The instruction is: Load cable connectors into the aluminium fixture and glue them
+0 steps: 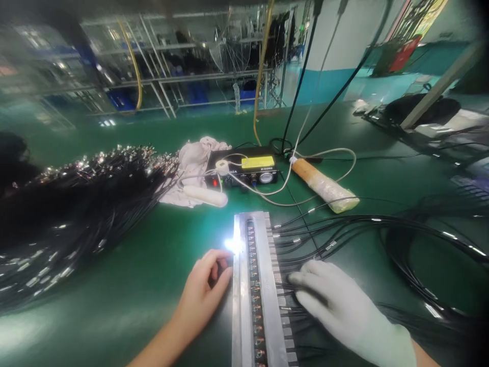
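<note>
A long metal fixture lies on the green table, with a row of small cable ends with coppery tips in its central slot. Bare and slightly curled, my left hand rests against the fixture's left edge, its thumb and forefinger apart. A very bright light glares just beyond those fingertips and hides the detail there. On the other side, my right hand in a white glove has its fingers closed on a black cable running out of the fixture. Its lower fingers partly hide the cables beneath.
Behind the fixture stands a black control box with a yellow label, beside a crumpled cloth. A wrapped orange-handled tool lies to its right. A large bundle of black cables covers the left; coiled cables spread rightward.
</note>
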Tool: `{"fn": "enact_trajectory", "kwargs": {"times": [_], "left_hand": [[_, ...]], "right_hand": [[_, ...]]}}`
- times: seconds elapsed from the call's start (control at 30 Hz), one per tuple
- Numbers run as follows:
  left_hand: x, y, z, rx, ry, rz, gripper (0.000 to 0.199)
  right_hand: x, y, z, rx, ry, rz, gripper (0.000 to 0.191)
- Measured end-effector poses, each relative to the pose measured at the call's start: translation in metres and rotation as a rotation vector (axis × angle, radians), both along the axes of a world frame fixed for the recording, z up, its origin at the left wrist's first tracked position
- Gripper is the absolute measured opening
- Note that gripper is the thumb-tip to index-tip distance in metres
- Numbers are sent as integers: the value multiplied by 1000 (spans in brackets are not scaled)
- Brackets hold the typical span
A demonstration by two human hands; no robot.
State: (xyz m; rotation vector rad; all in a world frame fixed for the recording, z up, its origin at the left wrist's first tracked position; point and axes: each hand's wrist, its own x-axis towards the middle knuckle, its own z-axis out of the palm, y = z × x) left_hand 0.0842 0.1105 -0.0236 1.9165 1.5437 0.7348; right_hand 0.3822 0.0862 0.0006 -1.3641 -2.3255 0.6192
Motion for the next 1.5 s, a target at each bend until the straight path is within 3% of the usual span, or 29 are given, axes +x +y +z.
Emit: {"fn": "enact_trajectory", "kwargs": {"times": [0.13, 0.23, 0.37, 0.47, 0.83, 0.93, 1.07, 1.2, 1.27, 1.4, 1.5], "left_hand": [[7, 17, 10, 104, 150, -5, 34], [23, 51, 19, 188, 273, -92, 39], [47, 104, 28, 164, 320, -138, 23], [54, 123, 34, 145, 333, -170, 19], [46, 86, 90, 244, 175, -155, 29], [47, 89, 84, 200, 207, -162, 31], [53, 100, 59, 119, 323, -142, 27], [64, 108, 48, 81, 409, -143, 33], [71, 111, 49, 78, 428, -181, 34], [82, 116, 49, 80, 458, -267, 27], [85, 119, 47, 93, 480, -281, 25]], "right_hand": [[-5, 2, 6, -57, -40, -18, 18], [-8, 1, 8, -45, -50, -51, 17], [-11, -2, 6, -7, -12, -80, 16], [-11, -2, 4, 14, -6, -101, 14], [-11, -4, 8, 42, 36, -88, 24], [-12, -4, 9, 46, 28, -98, 23], [-15, -5, 14, 74, 14, -116, 20], [2, -22, 17, 242, 9, -85, 22], [29, -34, 14, 300, 9, -202, 26], [115, -51, 8, 306, 26, -761, 40], [171, -52, 14, 206, 1, -1075, 58]]}}
